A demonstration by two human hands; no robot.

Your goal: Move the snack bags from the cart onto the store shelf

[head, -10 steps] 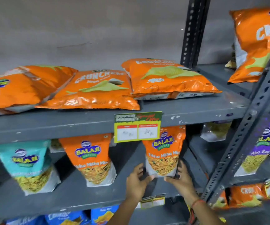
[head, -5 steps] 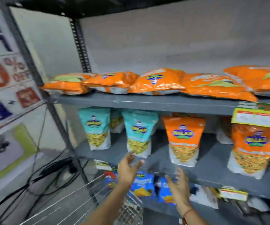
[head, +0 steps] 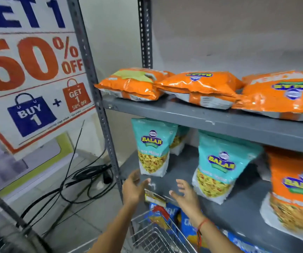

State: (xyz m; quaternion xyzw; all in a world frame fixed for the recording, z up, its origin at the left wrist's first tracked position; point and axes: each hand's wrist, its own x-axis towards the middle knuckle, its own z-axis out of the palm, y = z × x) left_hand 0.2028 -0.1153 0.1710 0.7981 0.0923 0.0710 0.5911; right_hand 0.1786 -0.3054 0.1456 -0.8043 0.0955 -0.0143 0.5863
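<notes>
Both your hands are empty, the fingers spread and loosely curled, palms turned toward each other. Your left hand (head: 133, 189) and your right hand (head: 185, 195) hang in front of the lip of the middle shelf (head: 183, 172), with a small price tag (head: 154, 197) between and just below the fingers.

The snack bags still to be moved would be in the wire cart (head: 158, 234), which lies straight below your fingers and a little toward you, between your forearms. Only its near rim and mesh show; a red-and-yellow bag (head: 158, 215) seems to sit at that rim, but you cannot tell for sure whether it is in the cart or on the lower shelf behind it. Its long axis cannot be read from here either.

Beyond your fingers, standing upright on the middle shelf, are a teal bag (head: 153, 147) just above the left fingertips and a second teal bag (head: 221, 167) off to the right of your right hand, then an orange bag (head: 296, 189) further right.

I judge the next move is a drop downward into the cart. Both hands are about equally near.
</notes>
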